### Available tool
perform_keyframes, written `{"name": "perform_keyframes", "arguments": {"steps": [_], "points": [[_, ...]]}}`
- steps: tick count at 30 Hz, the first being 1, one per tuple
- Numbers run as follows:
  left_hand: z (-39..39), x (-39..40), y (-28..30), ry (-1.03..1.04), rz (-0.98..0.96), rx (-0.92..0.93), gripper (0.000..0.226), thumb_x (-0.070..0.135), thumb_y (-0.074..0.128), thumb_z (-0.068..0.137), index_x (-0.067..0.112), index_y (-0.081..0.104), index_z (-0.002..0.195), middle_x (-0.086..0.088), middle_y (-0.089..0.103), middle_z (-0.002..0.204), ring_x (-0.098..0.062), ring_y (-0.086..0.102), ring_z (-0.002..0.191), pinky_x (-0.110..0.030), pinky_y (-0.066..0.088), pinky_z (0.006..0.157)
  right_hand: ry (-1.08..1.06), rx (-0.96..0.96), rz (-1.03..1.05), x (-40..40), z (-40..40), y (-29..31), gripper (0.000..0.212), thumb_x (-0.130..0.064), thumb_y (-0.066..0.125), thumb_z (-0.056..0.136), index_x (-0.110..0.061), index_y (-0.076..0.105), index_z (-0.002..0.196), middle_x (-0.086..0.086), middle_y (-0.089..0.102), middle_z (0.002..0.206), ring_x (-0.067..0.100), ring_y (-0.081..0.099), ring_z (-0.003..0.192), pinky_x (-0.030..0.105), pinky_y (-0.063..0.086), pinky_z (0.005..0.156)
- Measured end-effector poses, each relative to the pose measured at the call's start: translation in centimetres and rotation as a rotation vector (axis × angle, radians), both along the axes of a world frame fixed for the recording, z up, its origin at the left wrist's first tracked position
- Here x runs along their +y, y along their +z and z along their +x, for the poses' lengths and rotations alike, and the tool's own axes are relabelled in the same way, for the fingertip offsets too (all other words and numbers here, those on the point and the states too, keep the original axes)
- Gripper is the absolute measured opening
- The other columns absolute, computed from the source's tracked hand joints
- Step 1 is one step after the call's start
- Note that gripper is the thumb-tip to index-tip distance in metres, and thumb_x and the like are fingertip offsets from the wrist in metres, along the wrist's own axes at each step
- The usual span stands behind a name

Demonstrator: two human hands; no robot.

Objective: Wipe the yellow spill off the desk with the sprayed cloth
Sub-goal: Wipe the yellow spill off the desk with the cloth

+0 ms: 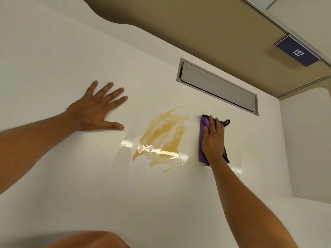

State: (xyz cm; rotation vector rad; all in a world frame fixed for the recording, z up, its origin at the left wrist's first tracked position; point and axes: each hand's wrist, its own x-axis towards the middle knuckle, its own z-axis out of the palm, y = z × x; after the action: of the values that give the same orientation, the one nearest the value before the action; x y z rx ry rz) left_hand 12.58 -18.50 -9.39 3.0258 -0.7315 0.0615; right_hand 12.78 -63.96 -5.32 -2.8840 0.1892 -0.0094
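Observation:
A smeared yellow spill (162,138) lies in the middle of the white desk (89,185), with glare across its near edge. My right hand (213,140) presses a folded purple cloth (203,138) flat on the desk just right of the spill; a black loop of the cloth sticks out beyond my fingers. My left hand (96,110) rests flat on the desk to the left of the spill, fingers spread, holding nothing.
A grey metal cable flap (217,85) is set into the desk behind the spill. A tan partition (197,27) runs along the back, with a blue tag marked 137 (297,51) at the upper right. A white side panel (308,140) stands at the right.

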Motion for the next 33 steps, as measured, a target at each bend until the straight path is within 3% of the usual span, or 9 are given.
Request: {"name": "perform_keyframes", "arguments": {"steps": [3, 8, 11, 13, 17, 20, 23, 29, 33], "points": [[0.1, -0.1, -0.2, -0.007, 0.0, -0.008, 0.109, 0.097, 0.026, 0.085, 0.032, 0.008, 0.171, 0.003, 0.01, 0.181, -0.032, 0.012, 0.167, -0.065, 0.009, 0.132, 0.03, -0.025, -0.013, 3.2, -1.2, -0.6, 0.051, -0.025, 0.037, 0.112, -0.011, 0.036, 0.162, 0.017, 0.036, 0.167, 0.039, 0.03, 0.154, 0.055, 0.026, 0.127], [0.2, -0.1, -0.4, -0.004, -0.015, -0.027, 0.109, 0.097, 0.025, 0.085, 0.031, 0.012, 0.171, 0.002, 0.014, 0.18, -0.034, 0.017, 0.166, -0.065, 0.011, 0.131, 0.066, -0.039, -0.001, 7.7, -12.1, -1.6, 0.055, -0.037, 0.03, 0.112, -0.022, 0.031, 0.165, 0.008, 0.029, 0.171, 0.037, 0.025, 0.158, 0.052, 0.029, 0.127], [0.2, -0.1, -0.7, 0.002, -0.016, -0.034, 0.109, 0.097, 0.024, 0.085, 0.032, 0.011, 0.171, 0.004, 0.012, 0.18, -0.033, 0.014, 0.166, -0.065, 0.011, 0.131, 0.173, -0.009, 0.02, 8.8, -18.8, -2.2, 0.056, -0.031, 0.031, 0.113, -0.024, 0.02, 0.167, -0.008, 0.011, 0.176, 0.019, 0.007, 0.163, 0.036, 0.017, 0.131], [0.2, -0.1, -0.7, 0.004, -0.007, -0.028, 0.109, 0.097, 0.023, 0.085, 0.032, 0.009, 0.171, 0.004, 0.01, 0.181, -0.033, 0.012, 0.167, -0.065, 0.01, 0.131, 0.225, 0.027, 0.102, 8.2, -19.8, -2.2, 0.055, -0.023, 0.038, 0.113, -0.021, 0.024, 0.167, -0.017, 0.009, 0.175, 0.008, 0.005, 0.162, 0.023, 0.012, 0.129], [0.2, -0.1, -0.6, 0.005, 0.009, -0.02, 0.109, 0.097, 0.025, 0.085, 0.032, 0.006, 0.171, 0.004, 0.01, 0.181, -0.033, 0.011, 0.167, -0.064, 0.008, 0.132, 0.241, 0.016, -0.03, 5.1, -13.2, -0.9, 0.049, -0.027, 0.043, 0.113, -0.02, 0.039, 0.161, 0.003, 0.03, 0.171, 0.029, 0.02, 0.16, 0.043, 0.024, 0.128], [0.1, -0.1, -0.4, 0.006, 0.005, -0.003, 0.109, 0.097, 0.024, 0.085, 0.033, 0.005, 0.171, 0.005, 0.008, 0.181, -0.032, 0.009, 0.167, -0.064, 0.007, 0.132, 0.065, 0.043, 0.036, 2.3, -5.8, -0.1, 0.051, -0.029, 0.041, 0.113, -0.019, 0.035, 0.163, 0.009, 0.029, 0.171, 0.036, 0.02, 0.16, 0.049, 0.023, 0.129], [0.0, -0.2, -0.1, 0.003, -0.002, 0.009, 0.109, 0.098, 0.023, 0.085, 0.033, 0.005, 0.171, 0.005, 0.007, 0.181, -0.032, 0.008, 0.167, -0.065, 0.007, 0.132, -0.01, 0.037, 0.054, 1.6, -3.4, -0.7, 0.052, -0.032, 0.037, 0.114, -0.021, 0.032, 0.165, 0.009, 0.029, 0.172, 0.036, 0.021, 0.159, 0.052, 0.023, 0.128], [-0.1, -0.3, 0.2, 0.008, -0.012, 0.038, 0.11, 0.097, 0.021, 0.085, 0.031, 0.007, 0.171, 0.003, 0.008, 0.181, -0.033, 0.007, 0.167, -0.066, 0.005, 0.132, -0.017, 0.002, 0.0, 5.8, -13.6, -1.3, 0.055, -0.033, 0.032, 0.111, -0.021, 0.03, 0.165, 0.006, 0.029, 0.172, 0.034, 0.024, 0.158, 0.053, 0.033, 0.124], [-0.1, -0.2, 0.4, 0.013, -0.023, 0.057, 0.105, 0.094, 0.023, 0.088, 0.032, 0.005, 0.171, 0.003, 0.006, 0.181, -0.032, 0.004, 0.168, -0.065, 0.002, 0.132, 0.172, 0.058, -0.012, 13.3, -21.7, -2.0, 0.057, -0.039, 0.031, 0.112, -0.03, 0.02, 0.167, -0.005, 0.012, 0.177, 0.022, 0.007, 0.164, 0.046, 0.02, 0.13]]}}
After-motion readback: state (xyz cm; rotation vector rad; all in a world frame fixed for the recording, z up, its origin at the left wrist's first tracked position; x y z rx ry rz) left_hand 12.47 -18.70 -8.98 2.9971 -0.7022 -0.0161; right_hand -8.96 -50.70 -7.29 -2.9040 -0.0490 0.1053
